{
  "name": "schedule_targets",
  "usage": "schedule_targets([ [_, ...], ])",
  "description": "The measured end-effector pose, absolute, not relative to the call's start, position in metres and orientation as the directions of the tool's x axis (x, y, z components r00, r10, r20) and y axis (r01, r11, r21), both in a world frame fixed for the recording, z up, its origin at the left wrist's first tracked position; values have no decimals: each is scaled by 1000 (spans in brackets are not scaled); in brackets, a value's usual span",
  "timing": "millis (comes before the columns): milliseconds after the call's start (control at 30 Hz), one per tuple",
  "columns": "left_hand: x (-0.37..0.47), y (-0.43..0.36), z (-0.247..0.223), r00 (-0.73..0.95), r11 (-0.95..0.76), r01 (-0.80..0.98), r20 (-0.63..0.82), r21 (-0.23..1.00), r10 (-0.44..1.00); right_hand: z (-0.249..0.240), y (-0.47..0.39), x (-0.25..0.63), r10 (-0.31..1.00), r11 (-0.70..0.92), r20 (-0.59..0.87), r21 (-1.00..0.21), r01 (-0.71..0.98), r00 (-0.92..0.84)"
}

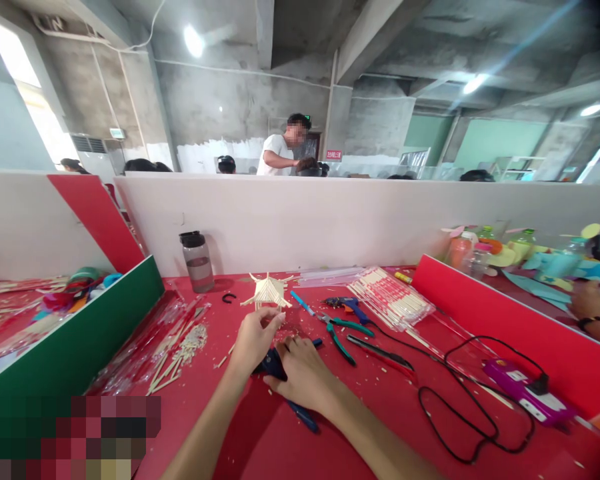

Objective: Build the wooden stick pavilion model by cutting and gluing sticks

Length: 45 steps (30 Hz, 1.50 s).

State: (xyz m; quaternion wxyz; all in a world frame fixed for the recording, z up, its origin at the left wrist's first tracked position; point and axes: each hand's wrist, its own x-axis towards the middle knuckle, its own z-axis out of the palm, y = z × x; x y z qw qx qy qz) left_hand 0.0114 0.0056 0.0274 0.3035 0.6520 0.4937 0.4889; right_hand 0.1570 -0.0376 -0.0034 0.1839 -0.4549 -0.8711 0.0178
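Note:
A small pavilion-like model of pale wooden sticks stands on the red table, with a peaked roof and sticks poking out at its corners. Just in front of it is my left hand, its thumb and fingers drawn together; whatever they may pinch is too small to make out. My right hand lies curled over a tool with dark blue handles. One handle sticks out below the palm, and the rest is largely covered, so its kind is unclear.
To the right lie green-handled pliers, a blue glue gun, a red-and-black tool, bundled sticks and a purple power strip with its cord. Cut sticks and a bottle are left. Low partitions flank the table.

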Motion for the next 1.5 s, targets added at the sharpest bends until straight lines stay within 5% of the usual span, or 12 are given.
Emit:
schedule_targets([
  [400,22,10,18,-30,-100,-92,97,991,995,9,-2,187,815,555,552,-653,515,-178],
  [833,40,1,9,-7,54,-418,-63,907,998,15,10,180,838,544,518,-764,348,-173],
  [1500,41,3,7,-51,35,-526,-73,850,996,21,15,171,817,570,559,-741,355,-144],
])
